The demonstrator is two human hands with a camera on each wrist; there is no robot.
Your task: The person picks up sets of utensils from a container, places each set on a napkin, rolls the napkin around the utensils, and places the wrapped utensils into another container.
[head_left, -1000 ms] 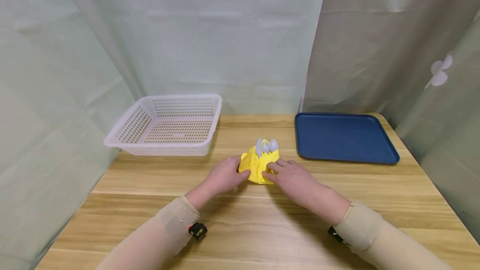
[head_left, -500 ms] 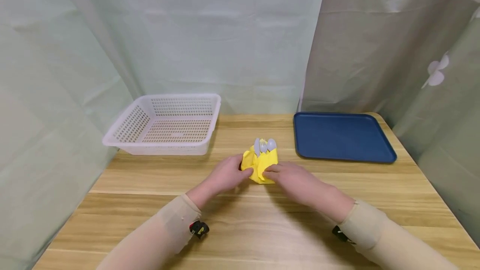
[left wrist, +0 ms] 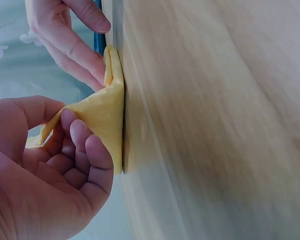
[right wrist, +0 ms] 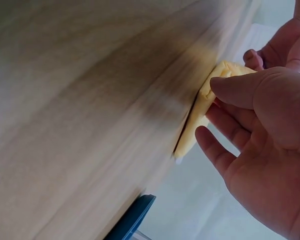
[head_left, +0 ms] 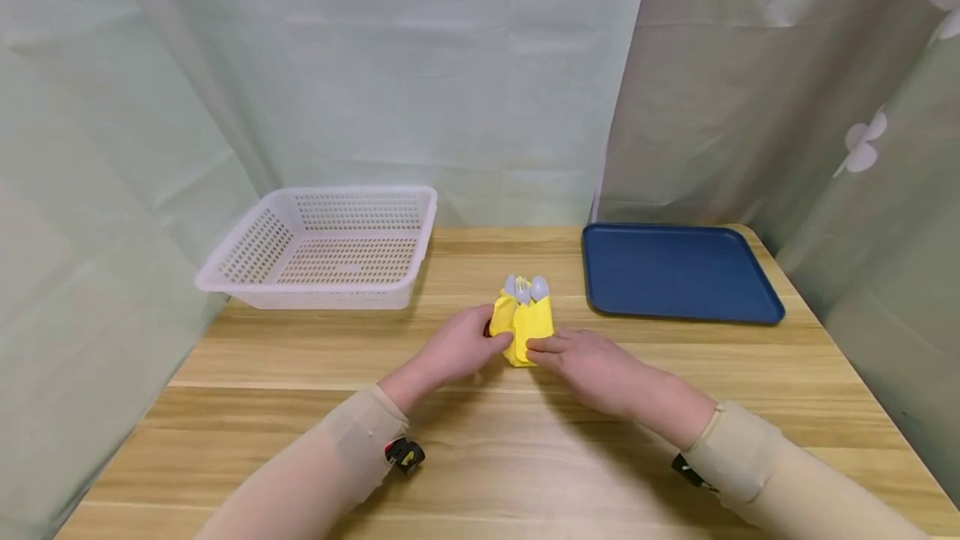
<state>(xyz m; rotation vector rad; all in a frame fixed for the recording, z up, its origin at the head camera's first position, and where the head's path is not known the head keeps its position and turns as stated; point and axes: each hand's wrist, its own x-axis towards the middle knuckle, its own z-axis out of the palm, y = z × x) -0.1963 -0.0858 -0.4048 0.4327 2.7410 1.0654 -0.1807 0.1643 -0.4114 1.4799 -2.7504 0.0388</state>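
Note:
A yellow napkin (head_left: pixel 536 322) lies on the table, folded around a pale knife (head_left: pixel 510 283), fork (head_left: pixel 522 291) and spoon (head_left: pixel 539 287). Only their upper ends stick out past its far edge. At its left side, my left hand (head_left: pixel 459 346) pinches a raised flap between thumb and index finger; the left wrist view shows the napkin (left wrist: pixel 101 112) drawn up into a slope there. My right hand (head_left: pixel 592 367) rests on the right part, its fingers fairly straight and touching the folded cloth. The right wrist view has the thumb (right wrist: pixel 235 90) against the napkin's near end.
A white perforated plastic basket (head_left: pixel 315 297) stands at the back left of the wooden table (head_left: pixel 480 457). At the back right lies a flat blue tray (head_left: pixel 678 269). Pale curtains (head_left: pixel 420 65) hang behind and along both sides.
The napkin's left flap has been drawn inward over the knife, and the bundle is narrower. My left hand has moved slightly right with it, while my right hand stays on the cloth.

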